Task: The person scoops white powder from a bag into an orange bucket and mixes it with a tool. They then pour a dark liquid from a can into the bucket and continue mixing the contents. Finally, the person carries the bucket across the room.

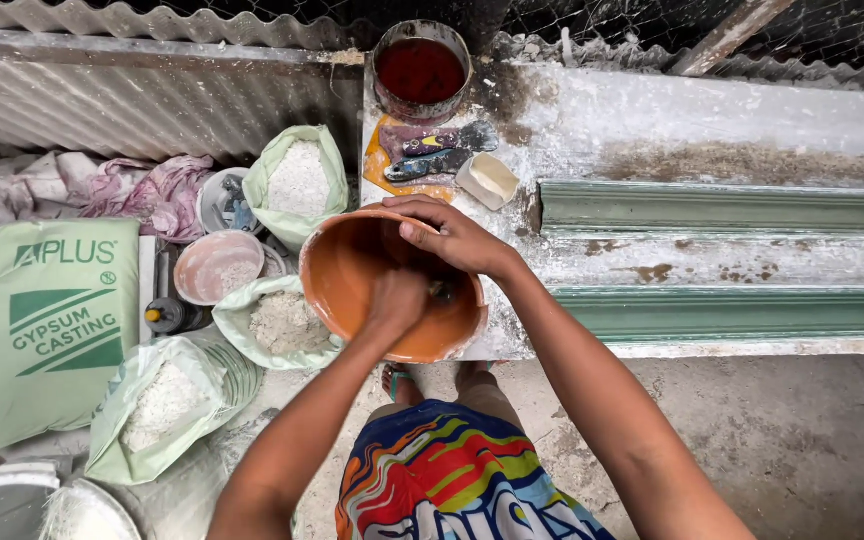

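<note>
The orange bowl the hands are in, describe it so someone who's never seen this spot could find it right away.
Start at the long white workbench and go to its left front corner. The orange bowl sits there, overhanging the edge, with the right hand on its far rim and the left hand down inside. It is bigger than the dark red tin behind it and is the only orange vessel.

Outdoor work spot in flat daylight. Grey corrugated metal sheet wall (pixel 152 100) along the top, wire mesh (pixel 602 20) above it. Long white plaster-caked workbench (pixel 712 120) carrying green moulded cornice strips (pixel 732 205). Rough grey concrete floor (pixel 802 440), dusted white. Pale green printed plaster sack (pixel 47 330) lying flat at left, crumpled pink-white cloth (pixel 102 190) by the wall.
</note>
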